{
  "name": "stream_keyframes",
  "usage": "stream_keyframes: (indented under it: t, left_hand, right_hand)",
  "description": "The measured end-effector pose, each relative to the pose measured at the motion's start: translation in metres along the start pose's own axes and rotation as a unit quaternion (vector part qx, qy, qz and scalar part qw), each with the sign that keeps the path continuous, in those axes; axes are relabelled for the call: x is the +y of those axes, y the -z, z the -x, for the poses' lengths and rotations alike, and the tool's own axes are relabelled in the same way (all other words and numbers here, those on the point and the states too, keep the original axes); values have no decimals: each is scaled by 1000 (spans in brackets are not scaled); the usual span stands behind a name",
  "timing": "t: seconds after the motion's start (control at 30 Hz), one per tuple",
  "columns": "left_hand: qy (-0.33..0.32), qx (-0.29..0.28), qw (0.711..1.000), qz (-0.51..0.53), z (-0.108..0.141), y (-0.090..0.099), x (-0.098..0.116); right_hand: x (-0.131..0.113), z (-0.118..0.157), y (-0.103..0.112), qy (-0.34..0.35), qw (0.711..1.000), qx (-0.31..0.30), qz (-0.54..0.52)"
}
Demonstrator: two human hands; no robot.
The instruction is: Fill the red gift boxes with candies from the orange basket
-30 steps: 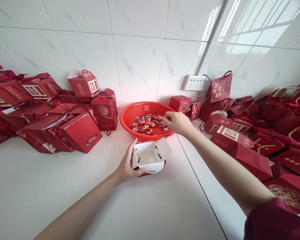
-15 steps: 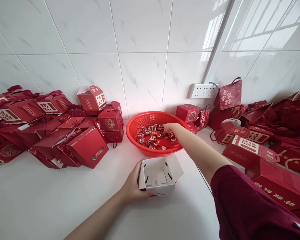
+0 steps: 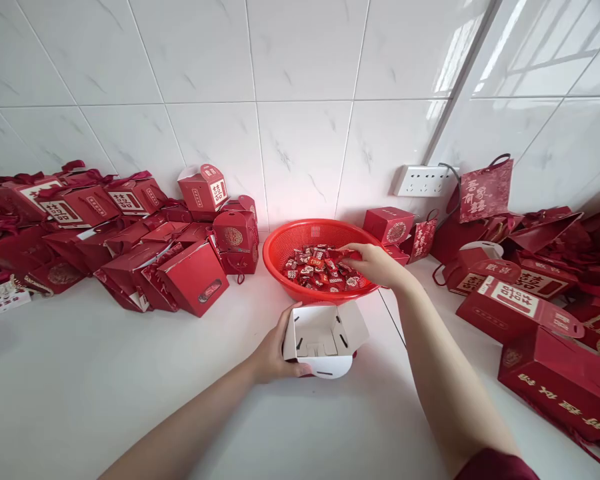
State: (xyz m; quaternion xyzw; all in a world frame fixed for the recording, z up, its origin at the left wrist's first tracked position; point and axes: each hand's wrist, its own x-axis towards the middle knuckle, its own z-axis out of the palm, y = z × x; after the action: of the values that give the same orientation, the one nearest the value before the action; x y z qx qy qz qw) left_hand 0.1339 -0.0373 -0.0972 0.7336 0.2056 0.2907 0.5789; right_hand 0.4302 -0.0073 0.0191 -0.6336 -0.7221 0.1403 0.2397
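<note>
My left hand (image 3: 276,353) grips the left side of a small gift box (image 3: 325,365), thumb at the front and fingers behind. The box stands open-topped on the table, white inside, with a flap folded out to the right. No contents show in it. Just behind is a red plastic basket (image 3: 300,291) with many wrapped candies (image 3: 320,270) in it. My right hand (image 3: 375,263) reaches over the basket's right rim, fingertips bent together low over the candies. A red wrapped candy seems to be between the fingertips, partly hidden.
Red gift boxes (image 3: 193,280) are heaped on the left, and more red boxes (image 3: 555,387) lie on the right. A small red box (image 3: 389,225) stands behind the basket. On the tiled wall is a white power strip (image 3: 425,181) with a dark cable.
My right hand has drawn back toward the basket's right rim, its fingers showing more. My left hand still holds the box, whose front flap now shows. The view has shifted left.
</note>
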Motion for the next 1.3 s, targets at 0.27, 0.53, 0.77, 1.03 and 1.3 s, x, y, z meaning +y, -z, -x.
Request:
stream_keyframes:
  t: [0.27,0.53,0.77,1.03,1.3]
  left_hand:
    - [-4,-5,995,-97,-8,1,12]
    - [-26,-13,998,-61,-16,2,1]
    - [-36,-22,999,-34,-16,2,1]
    - [-16,-25,998,-51,-14,4,0]
    - [-9,-32,997,-69,-14,6,-2]
  right_hand:
    - [-11,20,2,25,995,-82,-56]
    - [-31,33,19,100,989,-91,-62]
    - [-52,43,27,131,924,-319,-164]
    - [-29,30,17,25,995,-91,-11]
    - [3,-13,12,-40,985,-149,71]
